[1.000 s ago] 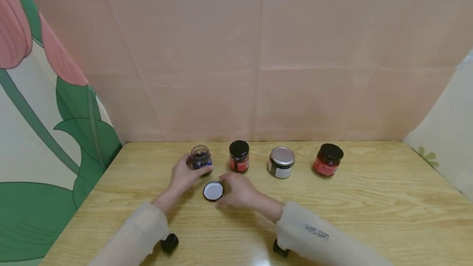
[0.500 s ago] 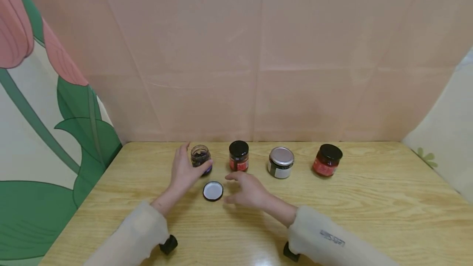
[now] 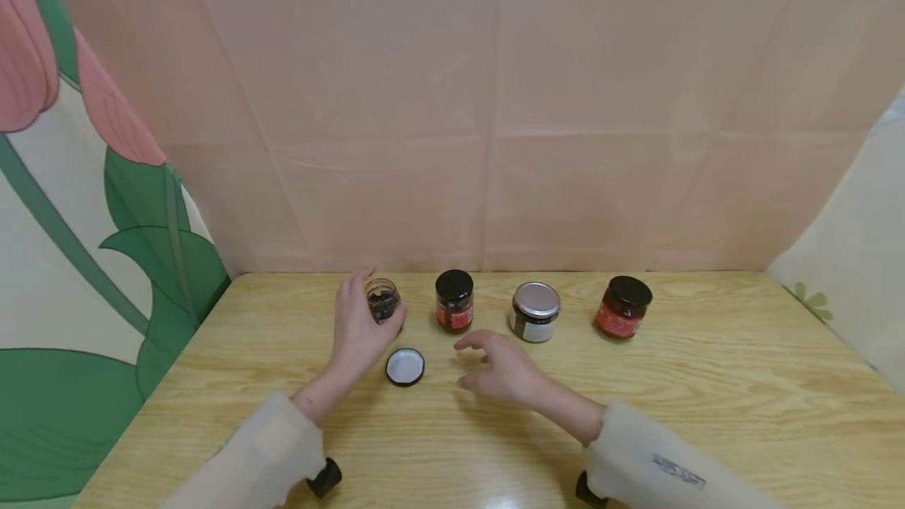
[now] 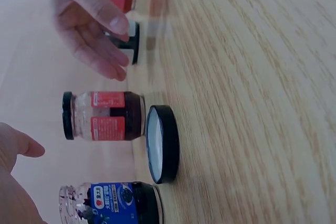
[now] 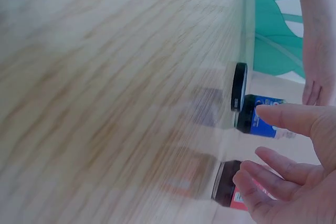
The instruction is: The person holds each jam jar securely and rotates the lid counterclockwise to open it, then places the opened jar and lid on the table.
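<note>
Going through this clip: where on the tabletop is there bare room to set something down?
Widest: the table right of the far-right red-labelled jar, bordered by the right sleeve. More lies between that and the left sleeve, nearer than the lid; also left of the left hand. Crowded: where that hand, the open jar and the lid sit close together.

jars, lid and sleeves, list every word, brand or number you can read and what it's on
No text can be quoted with certainty.
Blue-label jar: Chinese characters, too small and blurred.
Red-label jar beside it: print too small.
Silver-lidded jar: label unreadable.
Far-right jar: red label, unreadable.
Loose lid: none readable.
Right sleeve: dark lettering, blurred.
Left sleeve: faint dark marks, unreadable.
</note>
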Demonstrator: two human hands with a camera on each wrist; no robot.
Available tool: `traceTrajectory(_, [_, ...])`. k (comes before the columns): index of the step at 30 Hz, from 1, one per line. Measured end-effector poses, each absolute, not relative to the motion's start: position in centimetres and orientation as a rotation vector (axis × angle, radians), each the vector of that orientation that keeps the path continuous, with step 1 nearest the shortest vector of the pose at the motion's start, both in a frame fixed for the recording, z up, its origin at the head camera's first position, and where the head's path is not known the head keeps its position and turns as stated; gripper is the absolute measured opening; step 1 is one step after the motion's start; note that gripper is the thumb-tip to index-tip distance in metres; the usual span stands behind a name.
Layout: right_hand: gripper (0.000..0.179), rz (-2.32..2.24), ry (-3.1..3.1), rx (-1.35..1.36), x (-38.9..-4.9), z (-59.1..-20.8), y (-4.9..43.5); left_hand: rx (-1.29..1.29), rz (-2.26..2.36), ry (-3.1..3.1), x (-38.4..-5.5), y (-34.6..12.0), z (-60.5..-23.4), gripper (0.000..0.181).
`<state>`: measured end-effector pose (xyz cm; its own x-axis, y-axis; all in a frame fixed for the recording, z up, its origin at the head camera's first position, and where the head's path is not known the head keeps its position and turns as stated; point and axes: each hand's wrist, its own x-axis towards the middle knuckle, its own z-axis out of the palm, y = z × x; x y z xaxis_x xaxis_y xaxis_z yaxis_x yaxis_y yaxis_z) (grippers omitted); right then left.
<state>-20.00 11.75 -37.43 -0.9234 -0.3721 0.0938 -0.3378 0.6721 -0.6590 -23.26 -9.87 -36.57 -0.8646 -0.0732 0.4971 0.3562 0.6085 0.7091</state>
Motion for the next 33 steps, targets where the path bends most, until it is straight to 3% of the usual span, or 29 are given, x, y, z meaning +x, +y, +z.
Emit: traceTrajectory(33, [0.026,-1.183,2.957,-0.674,-20.3,-36.6,15.8,-0.366,-1.365,-2.514,-22.6,-6.2,-35.9,0.075])
